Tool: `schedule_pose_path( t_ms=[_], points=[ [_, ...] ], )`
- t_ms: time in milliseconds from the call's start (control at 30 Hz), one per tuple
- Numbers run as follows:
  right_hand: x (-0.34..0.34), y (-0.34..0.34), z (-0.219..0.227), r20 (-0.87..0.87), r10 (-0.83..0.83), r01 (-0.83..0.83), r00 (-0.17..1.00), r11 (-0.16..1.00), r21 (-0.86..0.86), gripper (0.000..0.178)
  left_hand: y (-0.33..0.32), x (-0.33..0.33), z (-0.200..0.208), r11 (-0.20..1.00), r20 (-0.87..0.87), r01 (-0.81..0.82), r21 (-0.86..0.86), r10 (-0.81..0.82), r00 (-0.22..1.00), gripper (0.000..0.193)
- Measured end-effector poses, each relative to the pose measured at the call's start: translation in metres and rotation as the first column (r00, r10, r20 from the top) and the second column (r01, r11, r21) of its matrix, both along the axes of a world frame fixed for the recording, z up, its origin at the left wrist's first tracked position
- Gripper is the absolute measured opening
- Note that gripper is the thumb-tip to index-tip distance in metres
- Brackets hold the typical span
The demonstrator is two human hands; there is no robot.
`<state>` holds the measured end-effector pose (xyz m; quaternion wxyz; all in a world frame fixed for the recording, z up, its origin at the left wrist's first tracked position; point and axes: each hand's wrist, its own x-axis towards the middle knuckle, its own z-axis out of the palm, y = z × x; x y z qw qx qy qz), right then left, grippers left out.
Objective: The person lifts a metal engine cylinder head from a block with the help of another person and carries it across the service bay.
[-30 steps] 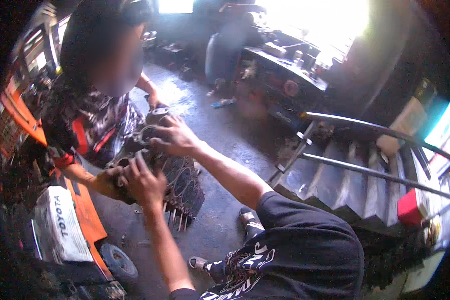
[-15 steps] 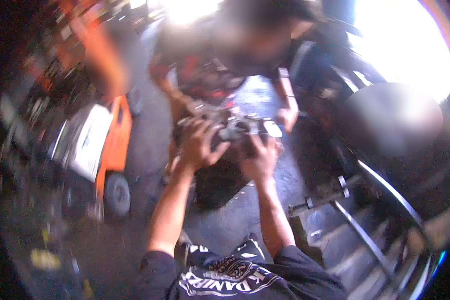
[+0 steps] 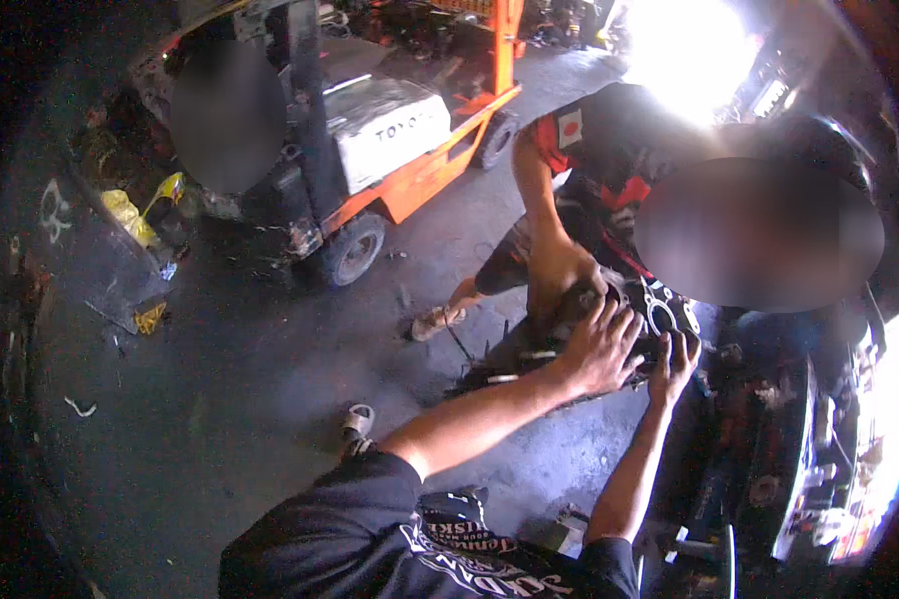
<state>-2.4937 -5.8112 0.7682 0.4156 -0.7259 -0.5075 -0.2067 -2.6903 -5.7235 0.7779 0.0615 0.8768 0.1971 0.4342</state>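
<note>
A dark metal engine part (image 3: 659, 317) with a pale flat face and round openings is in front of me, right of centre. My left hand (image 3: 601, 349) lies over its left side, fingers bent and gripping it. At its near right edge, my right hand (image 3: 675, 364) is closed on the rim, its thumb side partly hidden. Facing me, a co-worker in a black and red shirt bends over the same part. The co-worker's hand (image 3: 567, 272) rests on its far left side. The part's underside is hidden from view.
An orange and white forklift (image 3: 435, 180) stands at the far left. Yellow bags (image 3: 128, 218) lie beside dark machinery at the left. Metal assemblies and rails (image 3: 764, 489) crowd the right side. The co-worker's sandalled foot (image 3: 438, 321) is on the dark floor.
The view has swung left, so the forklift shows more fully and the engine part sits further right. Both my hands remain on the part; the co-worker stays bent over it.
</note>
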Motion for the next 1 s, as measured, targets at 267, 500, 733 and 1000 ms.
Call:
schedule_pose_path(
  t_ms=[267,500,733,1000],
  points=[
    [-0.119,0.078,0.030,0.045,0.007,0.001,0.999,0.984,-0.177,0.031,0.084,-0.103,-0.021,0.992,0.046,0.067,-0.111,-0.062,0.997,0.074],
    [-0.148,0.100,0.033,0.180,-0.175,0.231,0.968,0.904,-0.361,0.046,0.163,-0.107,-0.021,0.989,0.184,0.147,-0.033,-0.139,0.973,0.056],
    [-0.120,-0.045,0.020,0.222,-0.355,0.380,0.908,0.921,-0.081,0.040,0.070,-0.025,0.001,0.910,0.231,0.389,0.145,-0.413,0.881,0.035],
    [-0.036,-0.165,0.004,-0.097,-0.312,0.310,0.945,0.950,-0.038,0.038,-0.080,0.050,0.041,0.852,-0.027,0.420,0.313,-0.434,0.901,0.045]
  ],
)
